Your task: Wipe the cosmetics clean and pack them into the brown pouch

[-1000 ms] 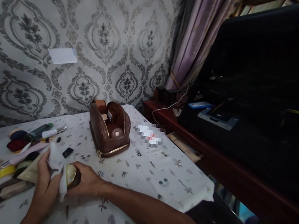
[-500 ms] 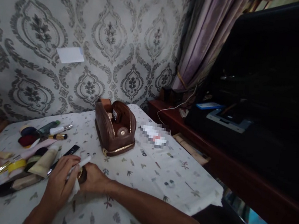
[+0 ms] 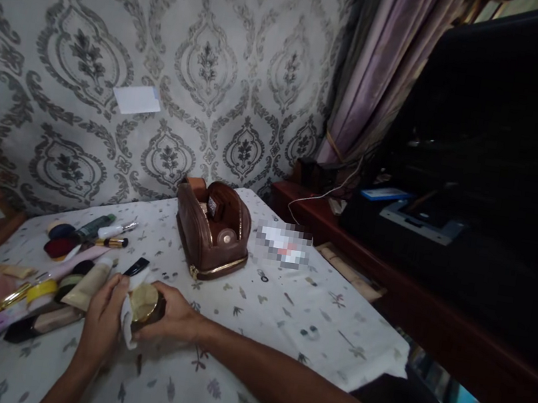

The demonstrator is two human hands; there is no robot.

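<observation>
My right hand (image 3: 177, 314) grips a round container (image 3: 144, 303) with a gold face and a dark side, tilted so the gold face points up. Against its left edge lies a white tissue (image 3: 127, 325), pinched in my left hand (image 3: 105, 312). Just beyond the fingers of that hand is a flat dark-ended item (image 3: 136, 267) on the cloth. A brown cosmetic bag (image 3: 209, 246) with a gold zip stands open beyond both hands, with a few things inside it.
Several cosmetics cover the left of the patterned tablecloth (image 3: 272, 343), among them a beige tube (image 3: 89, 286) and a yellow-banded jar (image 3: 42, 291). A blurred-out white item (image 3: 283, 244) lies right of the bag. Wallpaper rises behind; a dark red cabinet (image 3: 308, 211) borders the right.
The round container has turned so its gold face shows, and the tissue has shifted to its left edge. My left hand has drawn slightly away. The whole view has shifted a little.
</observation>
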